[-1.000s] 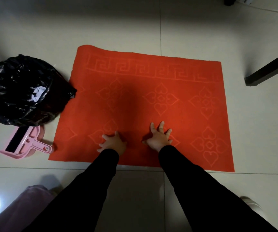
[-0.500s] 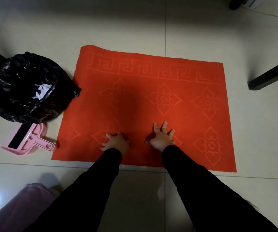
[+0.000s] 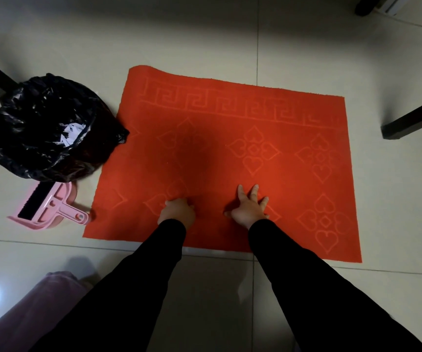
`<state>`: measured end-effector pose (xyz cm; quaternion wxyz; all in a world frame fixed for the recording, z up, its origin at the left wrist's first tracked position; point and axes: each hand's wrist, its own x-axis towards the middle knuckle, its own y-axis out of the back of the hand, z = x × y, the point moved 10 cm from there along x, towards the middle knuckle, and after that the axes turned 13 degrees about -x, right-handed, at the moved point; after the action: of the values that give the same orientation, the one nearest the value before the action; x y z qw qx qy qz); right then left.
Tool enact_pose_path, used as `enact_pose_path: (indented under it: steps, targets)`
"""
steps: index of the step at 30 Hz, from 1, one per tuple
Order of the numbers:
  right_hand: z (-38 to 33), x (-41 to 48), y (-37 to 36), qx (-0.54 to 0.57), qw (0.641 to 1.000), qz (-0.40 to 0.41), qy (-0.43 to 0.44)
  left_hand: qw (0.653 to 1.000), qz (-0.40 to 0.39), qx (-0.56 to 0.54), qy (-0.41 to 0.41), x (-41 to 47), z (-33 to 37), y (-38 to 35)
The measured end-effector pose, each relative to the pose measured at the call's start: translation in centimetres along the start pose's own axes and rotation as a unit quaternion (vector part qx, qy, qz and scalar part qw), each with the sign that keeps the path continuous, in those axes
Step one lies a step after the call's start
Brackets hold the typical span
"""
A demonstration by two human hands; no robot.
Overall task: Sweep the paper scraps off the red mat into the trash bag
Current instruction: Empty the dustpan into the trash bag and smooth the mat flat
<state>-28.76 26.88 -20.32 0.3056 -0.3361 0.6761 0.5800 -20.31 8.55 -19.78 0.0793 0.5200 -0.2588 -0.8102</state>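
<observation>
**Both hands flat on the red mat, scraps in the bag**

Your left hand (image 3: 177,210) and your right hand (image 3: 250,210) both rest on the near half of the flat red rectangular mat (image 3: 293,179), which has a key-pattern border and heart motifs pressed into it. The right hand's grip is apart — fingers spread and palm down on the pile, holding nothing. The left hand lies palm down too, its fingers more drawn in; nothing shows between them. Black sleeves (image 3: 288,270) cover both your arms down to the wrists.

The mat lies on the pale tiled floor (image 3: 204,36), its far left corner curling up a little. The mat's surface looks clean where you can see it; a dark shadow falls across its middle left.

The crumpled black plastic trash bag (image 3: 26,148) stands open just beside the mat's left edge, touching or overlapping it near the far corner. White torn paper scraps (image 3: 70,134) lie inside its mouth.

A pink plastic dustpan with a dark brush strip (image 3: 49,208) lies on the floor in front of the bag — its handle points toward the mat's left edge and ends just beside it.

Dark furniture legs (image 3: 413,120) stand on the floor to the right and far left.
</observation>
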Motion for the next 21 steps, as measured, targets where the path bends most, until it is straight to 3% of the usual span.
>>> enact_pose_path:
  steps: [6,12,17,21]
  targets:
    - [-0.5,-0.5,-0.2,0.001,1.000,0.012,-0.018,0.998,0.020,-0.040,-0.036,-0.9,0.3,1.4]
    - [-2.9,-1.3,0.6,0.009,0.999,0.045,0.002,0.986,0.037,-0.154,-0.056,-1.5,-0.1,3.2]
    - [-5.6,-1.9,1.3,0.033,0.996,0.074,0.036,0.959,0.135,-0.229,-0.095,-2.5,-0.5,7.1]
    - [-7.0,-2.3,1.1,0.032,0.996,0.074,0.048,0.914,0.221,-0.335,-0.053,-2.7,-3.0,10.6]
